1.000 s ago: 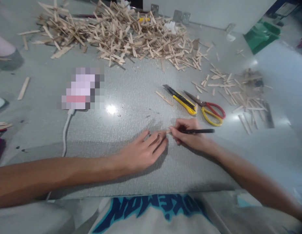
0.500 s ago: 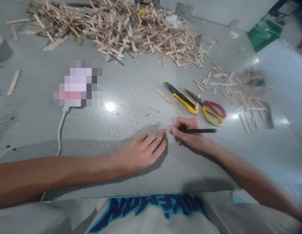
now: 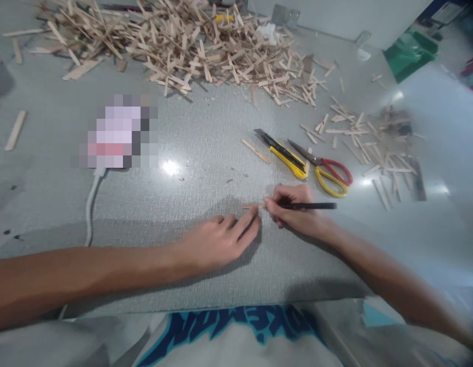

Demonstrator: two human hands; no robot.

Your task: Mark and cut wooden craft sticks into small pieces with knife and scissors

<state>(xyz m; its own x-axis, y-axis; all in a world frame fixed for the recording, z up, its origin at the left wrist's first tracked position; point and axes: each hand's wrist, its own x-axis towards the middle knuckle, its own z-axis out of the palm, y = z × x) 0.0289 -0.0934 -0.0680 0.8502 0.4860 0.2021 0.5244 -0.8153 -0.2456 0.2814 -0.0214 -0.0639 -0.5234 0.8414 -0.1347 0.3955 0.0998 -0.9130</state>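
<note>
My left hand [image 3: 225, 239] lies on the glossy table, its fingertips pressing down a small wooden stick [image 3: 248, 206]. Part of that stick is hidden under the fingers. My right hand [image 3: 292, 204] is closed round a black pen [image 3: 313, 206] in a writing grip. The pen's tip is hidden behind the fingers, close to the stick's right end. Just beyond the right hand lie a yellow utility knife [image 3: 288, 159], its blade pointing away to the left, and scissors [image 3: 328, 171] with one red and one yellow handle. A single loose stick [image 3: 256, 151] rests beside the knife.
A big heap of wooden sticks [image 3: 206, 51] covers the far side of the table. More sticks [image 3: 355, 131] are scattered at the right. At the left is a blurred-out device [image 3: 116, 130] with a white cable [image 3: 90, 204]. A green container [image 3: 410, 53] stands at the far right.
My left fingers have shifted slightly and a little more of the stick's left end shows. My right hand keeps its grip on the pen. The whole view has slid slightly.
</note>
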